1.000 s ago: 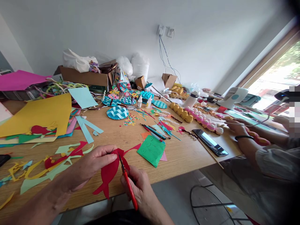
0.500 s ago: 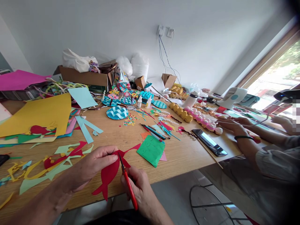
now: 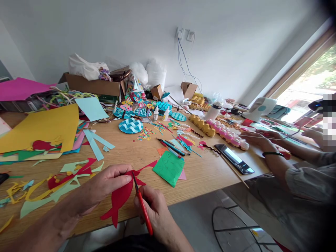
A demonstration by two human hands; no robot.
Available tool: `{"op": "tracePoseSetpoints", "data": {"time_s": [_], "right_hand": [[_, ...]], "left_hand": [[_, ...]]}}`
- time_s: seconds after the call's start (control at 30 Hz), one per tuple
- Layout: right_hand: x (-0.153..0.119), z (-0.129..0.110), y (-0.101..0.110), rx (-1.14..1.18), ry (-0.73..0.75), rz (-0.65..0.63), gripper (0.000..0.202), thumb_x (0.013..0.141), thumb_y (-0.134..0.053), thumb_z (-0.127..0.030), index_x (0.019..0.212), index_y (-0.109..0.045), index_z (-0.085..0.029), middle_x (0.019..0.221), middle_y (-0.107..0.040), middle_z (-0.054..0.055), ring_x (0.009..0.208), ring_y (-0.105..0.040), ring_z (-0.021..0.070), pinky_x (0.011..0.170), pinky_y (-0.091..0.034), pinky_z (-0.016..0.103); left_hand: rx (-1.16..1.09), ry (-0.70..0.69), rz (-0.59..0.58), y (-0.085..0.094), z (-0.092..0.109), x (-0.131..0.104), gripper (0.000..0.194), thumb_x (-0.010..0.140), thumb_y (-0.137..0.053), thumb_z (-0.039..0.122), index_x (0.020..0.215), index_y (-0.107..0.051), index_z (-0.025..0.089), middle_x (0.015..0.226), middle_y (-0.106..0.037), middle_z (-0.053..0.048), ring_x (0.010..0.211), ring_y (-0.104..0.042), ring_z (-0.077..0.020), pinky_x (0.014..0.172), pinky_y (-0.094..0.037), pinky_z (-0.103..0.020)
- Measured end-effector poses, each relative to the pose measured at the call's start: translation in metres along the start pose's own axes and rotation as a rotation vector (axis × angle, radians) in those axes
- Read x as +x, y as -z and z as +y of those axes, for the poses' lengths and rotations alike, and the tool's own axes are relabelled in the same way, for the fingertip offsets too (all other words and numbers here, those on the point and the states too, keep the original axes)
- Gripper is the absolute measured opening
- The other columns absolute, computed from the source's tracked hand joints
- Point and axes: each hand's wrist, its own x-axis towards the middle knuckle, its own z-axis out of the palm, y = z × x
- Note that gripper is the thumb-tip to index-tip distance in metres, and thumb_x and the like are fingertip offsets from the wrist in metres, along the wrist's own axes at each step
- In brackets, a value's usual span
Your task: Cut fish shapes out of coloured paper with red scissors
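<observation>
A red paper fish [image 3: 120, 196] with a forked tail hangs over the table's front edge. My left hand [image 3: 111, 182] pinches its upper end between thumb and fingers. In my right hand [image 3: 154, 206] are red-handled scissors [image 3: 144, 210], their dark blades on the red paper just beside my left thumb. A thin strip of the red paper points away to the right of the blades. Near it lies a green paper square [image 3: 169, 168] with pencil drawing on it.
Paper scraps [image 3: 56, 190] are spread at the left, below a yellow sheet [image 3: 55, 129]. Pens [image 3: 172, 147], a blue wavy disc [image 3: 130, 126] and glue bottles [image 3: 155, 113] stand mid-table. A phone [image 3: 235, 159] lies near a co-worker's hands [image 3: 258, 140].
The fish's tail has swung slightly down and left. Both hands keep their hold, with the scissors still on the paper near the same spot.
</observation>
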Motion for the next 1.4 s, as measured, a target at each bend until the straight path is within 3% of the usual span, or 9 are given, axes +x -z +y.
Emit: {"op": "tracePoseSetpoints", "data": {"time_s": [0.33, 0.53, 0.7, 0.97, 1.27, 1.4], "right_hand": [[-0.001, -0.001, 0.001, 0.015, -0.008, -0.022, 0.035, 0.09, -0.047, -0.038, 0.062, -0.036, -0.021, 0.057, -0.03, -0.006, 0.053, -0.028, 0.0092, 0.047, -0.023, 0.022], [-0.003, -0.006, 0.005, -0.023, -0.041, -0.067, 0.032, 0.088, -0.05, -0.034, 0.061, -0.038, -0.02, 0.056, -0.035, -0.006, 0.052, -0.031, 0.009, 0.048, -0.025, 0.022], [-0.003, -0.006, 0.012, -0.082, -0.005, -0.114, 0.033, 0.088, -0.052, -0.034, 0.062, -0.037, -0.02, 0.055, -0.034, -0.006, 0.052, -0.029, 0.009, 0.048, -0.024, 0.022], [-0.003, -0.013, 0.022, -0.131, 0.015, -0.192, 0.039, 0.091, -0.053, -0.042, 0.062, -0.038, -0.02, 0.057, -0.035, -0.006, 0.052, -0.03, 0.0088, 0.048, -0.023, 0.022], [0.001, -0.013, 0.03, -0.248, 0.052, -0.242, 0.033, 0.091, -0.049, -0.029, 0.063, -0.035, -0.02, 0.055, -0.032, -0.007, 0.051, -0.027, 0.0082, 0.047, -0.023, 0.023], [0.003, -0.013, 0.031, -0.301, 0.083, -0.262, 0.032, 0.093, -0.047, -0.031, 0.064, -0.037, -0.02, 0.057, -0.036, -0.006, 0.052, -0.032, 0.0087, 0.049, -0.025, 0.023]], "left_hand": [[0.009, 0.033, -0.06, 0.008, -0.004, 0.001, 0.03, 0.071, -0.066, 0.052, 0.08, -0.069, 0.024, 0.078, -0.062, 0.001, 0.078, -0.051, -0.0198, 0.068, -0.043, -0.027], [0.022, 0.059, -0.14, 0.016, -0.004, 0.004, 0.027, 0.074, -0.066, 0.047, 0.083, -0.066, 0.021, 0.074, -0.056, 0.002, 0.071, -0.047, -0.0169, 0.06, -0.038, -0.025], [0.034, 0.057, -0.278, 0.02, 0.001, 0.003, 0.024, 0.078, -0.063, 0.045, 0.078, -0.062, 0.02, 0.067, -0.049, 0.005, 0.062, -0.038, -0.0138, 0.054, -0.03, -0.023], [0.024, 0.129, -0.358, 0.024, 0.004, 0.004, 0.024, 0.077, -0.065, 0.044, 0.078, -0.061, 0.02, 0.068, -0.051, 0.005, 0.062, -0.039, -0.0131, 0.055, -0.028, -0.022], [0.041, 0.185, -0.324, 0.028, 0.009, 0.004, 0.024, 0.068, -0.07, 0.041, 0.079, -0.066, 0.019, 0.066, -0.052, 0.004, 0.059, -0.039, -0.0117, 0.053, -0.029, -0.02], [0.087, 0.186, -0.332, 0.029, 0.015, 0.005, 0.02, 0.066, -0.068, 0.039, 0.072, -0.067, 0.02, 0.062, -0.05, 0.004, 0.058, -0.038, -0.0128, 0.051, -0.029, -0.022]]}}
